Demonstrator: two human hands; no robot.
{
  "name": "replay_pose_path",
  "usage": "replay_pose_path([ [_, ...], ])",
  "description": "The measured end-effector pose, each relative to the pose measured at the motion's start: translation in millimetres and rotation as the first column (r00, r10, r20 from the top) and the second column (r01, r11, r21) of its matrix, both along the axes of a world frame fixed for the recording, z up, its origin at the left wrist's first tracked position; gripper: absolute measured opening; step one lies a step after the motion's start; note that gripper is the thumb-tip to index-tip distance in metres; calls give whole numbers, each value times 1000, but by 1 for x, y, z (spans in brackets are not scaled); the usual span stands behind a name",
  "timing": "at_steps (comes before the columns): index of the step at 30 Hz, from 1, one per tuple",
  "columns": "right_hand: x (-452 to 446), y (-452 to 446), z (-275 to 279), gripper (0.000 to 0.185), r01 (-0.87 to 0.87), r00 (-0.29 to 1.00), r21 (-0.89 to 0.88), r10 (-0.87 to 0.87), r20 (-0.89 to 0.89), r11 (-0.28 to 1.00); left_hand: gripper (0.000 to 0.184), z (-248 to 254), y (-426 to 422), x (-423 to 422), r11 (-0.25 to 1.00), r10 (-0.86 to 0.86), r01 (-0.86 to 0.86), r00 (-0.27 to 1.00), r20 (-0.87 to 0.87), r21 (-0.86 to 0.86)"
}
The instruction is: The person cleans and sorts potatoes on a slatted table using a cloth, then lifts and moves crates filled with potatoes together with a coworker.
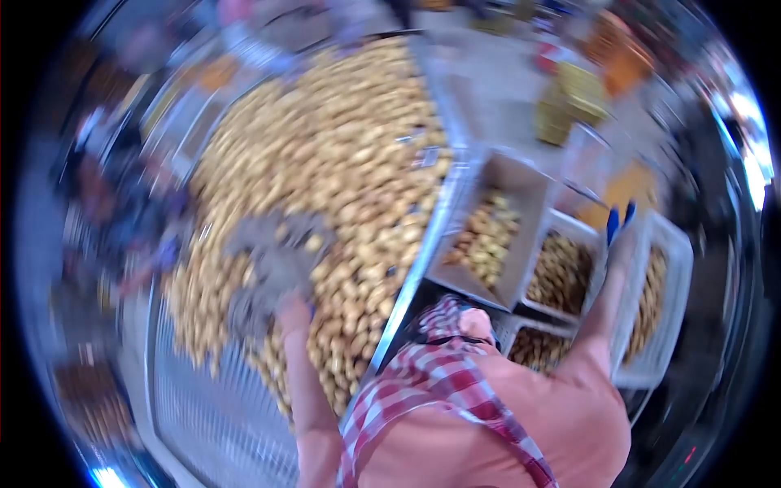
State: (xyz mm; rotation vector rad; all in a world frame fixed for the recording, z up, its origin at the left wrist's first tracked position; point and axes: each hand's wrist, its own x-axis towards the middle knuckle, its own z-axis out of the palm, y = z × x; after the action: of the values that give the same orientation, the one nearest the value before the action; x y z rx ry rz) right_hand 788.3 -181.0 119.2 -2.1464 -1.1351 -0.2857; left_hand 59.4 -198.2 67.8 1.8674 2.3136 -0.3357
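A wide heap of small yellow-brown, potato-like pieces covers the sorting table. My left hand reaches into its lower part, at the edge of a blurred grey patch. I cannot make out whether that patch is a glove, cloth or bare surface, and the left fingers are not distinguishable. My right arm stretches out over the containers on the right. Blue-covered fingers of my right hand point outward and apart, near the far end of a white crate; nothing shows in them.
A cardboard box and white bins hold similar pieces beside the table's metal rim. Yellow blocks and orange crates stand farther off. Blurred people are at the left.
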Motion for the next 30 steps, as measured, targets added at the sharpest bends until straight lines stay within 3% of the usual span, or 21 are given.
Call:
replay_pose_path([
  [1, -62, 12, -1, 50, -311, 891, 68, 316, -327, 948, 27, -9, -23, -8, 976, -82, 89, 996, -42, 199],
  [2, -182, 26, 98, 40, -217, 923, -544, -11, -385, 811, 27, -6, -37, -11, 930, -108, 108, 994, -19, 352],
  [3, -161, 35, -65, 43, -481, 877, -145, 474, -85, 864, 29, 22, -41, -1, 981, -15, 10, 1000, 20, 193],
  [4, -226, 52, -49, 43, -641, 735, -121, 561, -381, 758, 29, 43, -49, 3, 980, 63, -65, 998, 14, 189],
  [6, -338, 75, -30, 45, -885, 462, -75, 849, -258, 459, 32, 71, -68, 9, 998, -2, 3, 1000, 23, -66],
  [7, -385, 87, -33, 45, -939, 343, -55, 916, -207, 339, 32, 73, -82, 11, 996, 67, -66, 998, 19, -64],
  [9, -467, 101, -28, 44, -989, 139, -61, 987, -75, 135, 35, 77, -110, 20, 999, 27, -25, 995, 97, -21],
  [10, -499, 105, -21, 43, -994, 57, -91, 998, 6, 58, 43, 78, -118, 26, 992, 20, -33, 993, 114, 120],
  [12, -558, 113, -41, 46, -978, -135, -152, 990, -46, -141, 56, 54, -133, 27, 984, 150, -162, 977, 150, 73],
  [13, -584, 119, -49, 49, -920, -210, -254, 922, -324, -299, 59, 46, -133, 28, 976, 193, -204, 971, 141, 71],
  [14, -605, 118, -78, 54, -911, -168, -352, 973, -156, -213, 63, 42, -128, 28, 968, 233, -243, 963, 132, 68],
  [18, -659, 139, -94, 57, -811, -92, -562, 985, -148, -160, 55, 17, -84, 2, 953, 279, -298, 932, 232, 52],
  [20, -680, 161, -125, 52, -817, -36, -570, 995, -94, -84, 55, 1, -52, -17, 945, 310, -325, 908, 281, 11],
  [21, -690, 170, -129, 49, -829, -46, -556, 998, -34, -58, 52, 0, -33, -26, 938, 321, -342, 917, 236, 54],
  [22, -694, 184, -133, 45, -903, -95, -426, 993, 74, -55, 50, -3, -15, -34, 930, 336, -357, 922, 192, 90],
  [24, -713, 209, -128, 41, -914, -144, -398, 980, 136, -80, 48, -36, 19, -50, 906, 382, -401, 912, 148, 135],
  [26, -733, 234, -133, 43, -909, -160, -385, 987, -28, -159, 45, -7, 52, -64, 891, 437, -454, 866, 243, 14],
  [28, -753, 241, -129, 43, -889, -39, -458, 995, 95, 9, 45, -9, 70, -92, 881, 430, -471, 829, 358, 33],
  [30, -759, 237, -121, 48, -827, 92, -555, 996, 16, 86, 43, 7, 68, -116, 895, 402, -446, 787, 468, -17],
])
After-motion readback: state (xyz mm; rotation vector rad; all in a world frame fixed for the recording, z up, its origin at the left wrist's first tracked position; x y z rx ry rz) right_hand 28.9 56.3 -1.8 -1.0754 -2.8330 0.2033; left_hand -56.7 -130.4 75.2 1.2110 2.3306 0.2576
